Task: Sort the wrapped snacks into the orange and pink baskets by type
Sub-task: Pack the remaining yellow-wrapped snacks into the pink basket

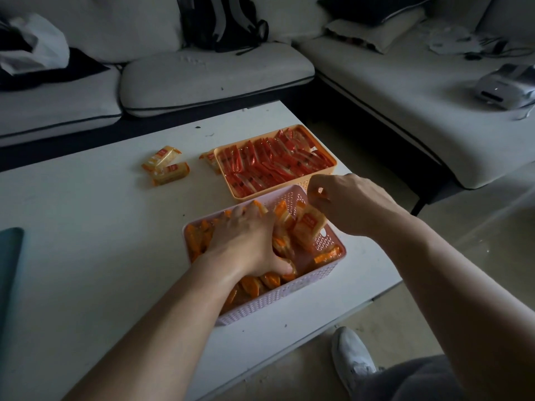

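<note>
The pink basket (292,296) stands near the table's front edge and holds several orange-wrapped snacks. My left hand (246,241) lies palm down inside it, pressing on the snacks with spread fingers. My right hand (347,201) hovers over the basket's far right corner and pinches an orange-wrapped snack (308,225) that hangs tilted into the basket. Behind it, the orange basket (228,183) is filled with rows of red-wrapped snacks (275,163). Two orange-wrapped snacks (165,166) lie loose on the table to the left, and a third (209,159) touches the orange basket's left corner.
The white table (101,227) ends close behind and to the right of the baskets. A teal object (10,256) lies at the table's left edge. Grey sofas (208,76) surround the table at the back and right. My shoe (351,357) rests on the floor below.
</note>
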{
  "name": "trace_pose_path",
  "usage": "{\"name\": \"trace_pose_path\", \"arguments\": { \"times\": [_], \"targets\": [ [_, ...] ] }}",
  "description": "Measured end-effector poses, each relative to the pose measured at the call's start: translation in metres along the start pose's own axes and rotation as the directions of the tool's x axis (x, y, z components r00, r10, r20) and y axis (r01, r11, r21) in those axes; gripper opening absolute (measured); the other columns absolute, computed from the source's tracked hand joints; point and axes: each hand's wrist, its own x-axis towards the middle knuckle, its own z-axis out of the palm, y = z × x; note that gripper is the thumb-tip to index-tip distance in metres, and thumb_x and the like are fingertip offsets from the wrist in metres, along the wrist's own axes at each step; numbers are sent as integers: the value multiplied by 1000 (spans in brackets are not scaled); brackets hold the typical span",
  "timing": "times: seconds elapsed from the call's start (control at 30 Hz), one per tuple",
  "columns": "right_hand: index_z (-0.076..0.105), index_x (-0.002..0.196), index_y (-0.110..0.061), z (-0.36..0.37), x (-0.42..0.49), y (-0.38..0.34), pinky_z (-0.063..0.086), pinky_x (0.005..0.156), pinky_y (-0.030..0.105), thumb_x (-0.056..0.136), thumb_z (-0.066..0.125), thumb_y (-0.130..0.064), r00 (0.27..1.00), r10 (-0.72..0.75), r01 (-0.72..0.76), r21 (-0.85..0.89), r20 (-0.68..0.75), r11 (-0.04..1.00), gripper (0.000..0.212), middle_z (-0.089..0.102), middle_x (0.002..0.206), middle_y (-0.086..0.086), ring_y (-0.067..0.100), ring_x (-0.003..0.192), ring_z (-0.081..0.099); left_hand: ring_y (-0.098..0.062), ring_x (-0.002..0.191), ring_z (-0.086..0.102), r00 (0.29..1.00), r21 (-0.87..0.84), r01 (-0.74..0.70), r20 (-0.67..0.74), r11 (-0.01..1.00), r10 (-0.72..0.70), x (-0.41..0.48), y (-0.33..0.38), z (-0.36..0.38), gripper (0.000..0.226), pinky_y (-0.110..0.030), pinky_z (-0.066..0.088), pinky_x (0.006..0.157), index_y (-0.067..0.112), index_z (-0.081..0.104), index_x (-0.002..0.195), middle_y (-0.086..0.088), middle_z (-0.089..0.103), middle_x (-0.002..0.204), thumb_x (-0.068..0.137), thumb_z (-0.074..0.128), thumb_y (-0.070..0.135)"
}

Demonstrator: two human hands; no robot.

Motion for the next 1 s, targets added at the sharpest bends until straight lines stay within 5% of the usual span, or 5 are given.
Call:
{"name": "trace_pose_path", "arguments": {
  "times": [0.1,0.23,0.43,0.7,1.0],
  "targets": [
    [58,131,-27,-5,-3,-3,50,44,12,103,53,-33,997,-71,67,99,42,993,29,65,105,-9,2,62,65,-32,139,37,1000,-7,-13,25,1000,13,1,-3,2,89,-55,40,109,32,47,134,-4,44,147,63,69,81],
    [66,127,-27,-11,-6,-4,60,74,21,100,60,-22,986,-144,132,140,82,981,28,66,119,-9,12,95,68,-30,136,41,999,-39,-33,23,999,34,2,-8,1,87,-54,42,107,39,48,130,0,47,144,57,66,84],
    [70,122,-22,3,-6,-7,62,80,33,92,63,-2,973,-185,179,57,136,982,37,54,131,-2,17,110,60,-29,139,37,998,-83,-67,-15,994,65,-1,-8,0,87,-52,43,107,38,46,135,1,44,149,61,78,73],
    [72,116,-23,7,-5,-5,63,72,27,95,63,-29,953,-143,108,142,267,984,23,70,110,-7,14,89,71,-23,139,34,994,-180,-110,-14,977,109,-5,-1,-4,73,-46,44,107,39,49,135,10,45,147,73,84,51],
    [72,111,-25,6,-5,-5,64,68,33,93,66,-7,982,-100,79,130,160,988,27,64,106,-6,14,88,68,-18,130,48,992,-242,-114,-86,963,95,-1,-6,-1,51,-43,47,103,37,62,126,8,59,134,79,77,52]
  ]
}}
